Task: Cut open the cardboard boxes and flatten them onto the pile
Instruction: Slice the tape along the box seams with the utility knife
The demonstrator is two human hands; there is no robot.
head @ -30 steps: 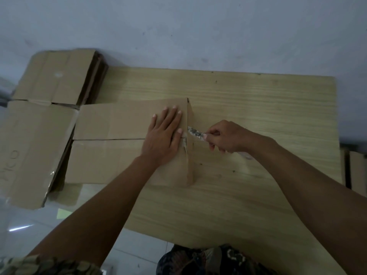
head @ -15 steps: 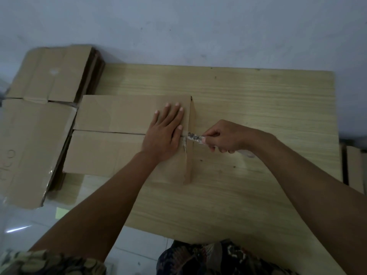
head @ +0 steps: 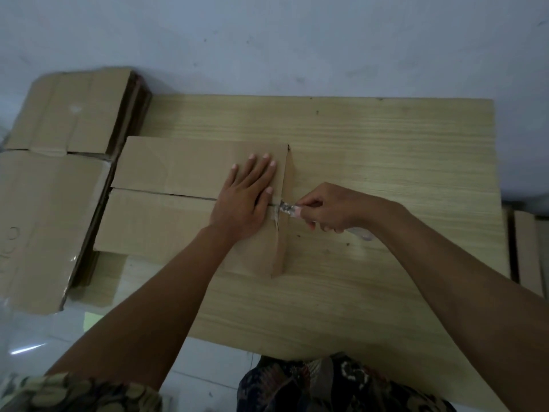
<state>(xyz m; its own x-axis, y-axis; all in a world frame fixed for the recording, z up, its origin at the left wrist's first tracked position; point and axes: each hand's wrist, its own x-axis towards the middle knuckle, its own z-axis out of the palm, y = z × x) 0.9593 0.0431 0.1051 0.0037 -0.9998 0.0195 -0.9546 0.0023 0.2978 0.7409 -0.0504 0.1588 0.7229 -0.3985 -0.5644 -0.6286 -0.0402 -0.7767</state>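
Observation:
A brown cardboard box (head: 166, 221) lies on its side on the wooden table (head: 386, 162), its two top flaps meeting at a seam. My left hand (head: 246, 197) presses flat on the box near its right end, fingers straight. My right hand (head: 326, 209) grips a small cutter (head: 289, 208), whose blade touches the taped seam at the box's right edge. A pile of flattened boxes (head: 44, 209) lies left of the table.
More flattened cardboard (head: 77, 111) is stacked at the back left against the pale wall. Another cardboard piece (head: 525, 251) stands beyond the table's right edge. The right half of the tabletop is bare wood. White floor tiles show below.
The cutter's blade has moved left into the seam at the box's right edge. My left hand stays pressed on the box.

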